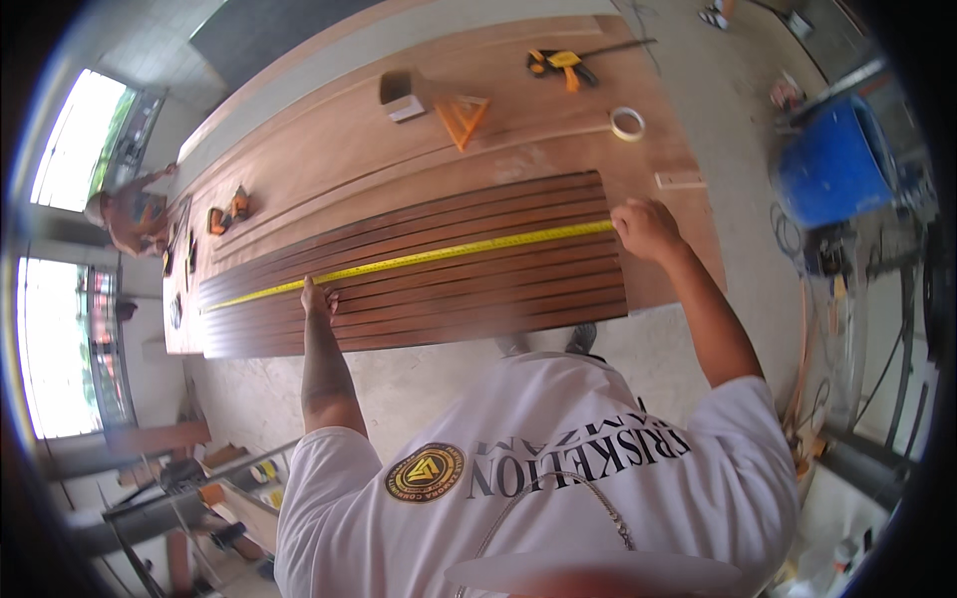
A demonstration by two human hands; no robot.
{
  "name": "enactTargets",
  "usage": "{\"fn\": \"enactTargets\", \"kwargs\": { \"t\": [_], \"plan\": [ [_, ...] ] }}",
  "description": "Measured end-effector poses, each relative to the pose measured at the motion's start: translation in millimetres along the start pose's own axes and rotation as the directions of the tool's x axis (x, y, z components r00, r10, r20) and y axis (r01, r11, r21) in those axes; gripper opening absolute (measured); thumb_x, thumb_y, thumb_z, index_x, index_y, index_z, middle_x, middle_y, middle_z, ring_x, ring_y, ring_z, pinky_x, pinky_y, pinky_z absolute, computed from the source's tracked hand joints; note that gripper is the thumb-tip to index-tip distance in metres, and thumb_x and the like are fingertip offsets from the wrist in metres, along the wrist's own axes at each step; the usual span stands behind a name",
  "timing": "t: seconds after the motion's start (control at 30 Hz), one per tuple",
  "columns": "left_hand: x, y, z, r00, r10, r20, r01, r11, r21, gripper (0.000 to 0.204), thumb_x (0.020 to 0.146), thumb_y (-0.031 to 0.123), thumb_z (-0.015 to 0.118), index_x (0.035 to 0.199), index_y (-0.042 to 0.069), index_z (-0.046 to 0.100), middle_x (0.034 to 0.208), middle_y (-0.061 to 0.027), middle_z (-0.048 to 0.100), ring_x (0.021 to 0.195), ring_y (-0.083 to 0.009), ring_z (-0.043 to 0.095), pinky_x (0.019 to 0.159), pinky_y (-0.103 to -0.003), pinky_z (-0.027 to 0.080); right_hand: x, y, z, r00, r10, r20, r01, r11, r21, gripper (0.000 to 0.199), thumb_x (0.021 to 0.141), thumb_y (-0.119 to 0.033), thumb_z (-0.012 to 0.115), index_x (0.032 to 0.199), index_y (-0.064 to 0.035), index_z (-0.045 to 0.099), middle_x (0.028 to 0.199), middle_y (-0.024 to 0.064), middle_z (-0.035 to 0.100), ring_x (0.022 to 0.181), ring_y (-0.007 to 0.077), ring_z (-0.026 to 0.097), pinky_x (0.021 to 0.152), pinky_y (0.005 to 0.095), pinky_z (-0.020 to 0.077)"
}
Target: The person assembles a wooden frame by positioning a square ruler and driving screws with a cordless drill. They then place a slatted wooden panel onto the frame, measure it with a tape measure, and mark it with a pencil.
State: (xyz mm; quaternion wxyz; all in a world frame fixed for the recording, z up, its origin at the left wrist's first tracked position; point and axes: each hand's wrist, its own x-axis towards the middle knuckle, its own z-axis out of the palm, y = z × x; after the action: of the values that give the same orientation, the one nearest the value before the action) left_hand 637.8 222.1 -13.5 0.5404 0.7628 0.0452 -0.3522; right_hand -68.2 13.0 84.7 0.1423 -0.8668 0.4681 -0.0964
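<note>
A yellow tape measure is stretched lengthwise over a dark reddish-brown slatted wood panel. Its far-left end runs past my left hand toward the panel's left side. My left hand is closed on the blade along its left stretch, with the fingertips partly hidden. At the panel's right edge, my right hand is closed in a fist around the tape's right end; whatever part sits inside the fist is hidden. The panel lies flat along the near side of a large plywood sheet.
On the plywood are a yellow-black bar clamp, an orange triangular square, a small box, a tape roll and orange-black tools. Another person is at the far-left end. A blue drum stands right.
</note>
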Motion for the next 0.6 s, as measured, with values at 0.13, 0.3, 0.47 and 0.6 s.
{"fn": "enactTargets", "kwargs": {
  "t": [0.13, 0.3, 0.47, 0.6],
  "plan": [
    [-7.9, -5.4, -10.8, 0.999, -0.010, -0.038, -0.017, 0.755, -0.655, 0.087, 0.099, 0.073, 0.047, 0.154, 0.006, 0.034, 0.128, -0.0228, 0.059, 0.090, -0.0307, 0.066, 0.070, -0.043, 0.056, -25.9, -37.3, -38.0, 0.984, -0.166, 0.067, 0.155, 0.977, 0.146, 0.021, 0.089, -0.027, 0.073, 0.099, -0.0082, 0.075, 0.097, 0.0176, 0.069, 0.096, 0.0410, 0.066, 0.084, 0.0501, 0.0535],
    [-57.0, 32.9, -45.8, 0.932, 0.362, -0.026, -0.175, 0.384, -0.907, 0.038, 0.110, 0.038, 0.049, 0.125, 0.004, 0.056, 0.094, -0.0118, 0.063, 0.075, -0.0233, 0.059, 0.064, -0.037, 0.051, -44.3, -74.4, -63.7, 0.900, -0.066, 0.431, 0.010, 0.991, 0.131, 0.059, 0.084, -0.029, 0.079, 0.134, -0.0049, 0.062, 0.116, 0.0256, 0.070, 0.110, 0.0444, 0.066, 0.093, 0.0499, 0.0526],
    [-169.5, 37.0, -0.6, 0.871, 0.491, -0.001, -0.291, 0.515, -0.806, 0.031, 0.110, 0.027, 0.053, 0.125, 0.000, 0.056, 0.090, -0.0072, 0.063, 0.081, -0.0214, 0.064, 0.073, -0.037, 0.056, -35.7, -111.2, -55.4, 0.870, 0.012, 0.493, -0.089, 0.987, 0.132, 0.088, 0.082, -0.025, 0.081, 0.158, -0.0075, 0.039, 0.115, 0.0255, 0.067, 0.107, 0.0424, 0.066, 0.094, 0.0479, 0.0516],
    [-245.6, 9.7, 42.5, 0.806, 0.535, 0.253, -0.182, 0.630, -0.755, 0.050, 0.104, 0.035, 0.064, 0.137, -0.001, 0.052, 0.117, -0.0168, 0.067, 0.110, -0.0288, 0.066, 0.095, -0.047, 0.053, -25.4, -145.2, -40.6, 0.881, -0.031, 0.473, -0.089, 0.969, 0.230, 0.100, 0.082, -0.024, 0.082, 0.163, -0.0086, 0.027, 0.109, 0.0234, 0.066, 0.102, 0.0414, 0.066, 0.091, 0.0478, 0.0519]
  ]
}}
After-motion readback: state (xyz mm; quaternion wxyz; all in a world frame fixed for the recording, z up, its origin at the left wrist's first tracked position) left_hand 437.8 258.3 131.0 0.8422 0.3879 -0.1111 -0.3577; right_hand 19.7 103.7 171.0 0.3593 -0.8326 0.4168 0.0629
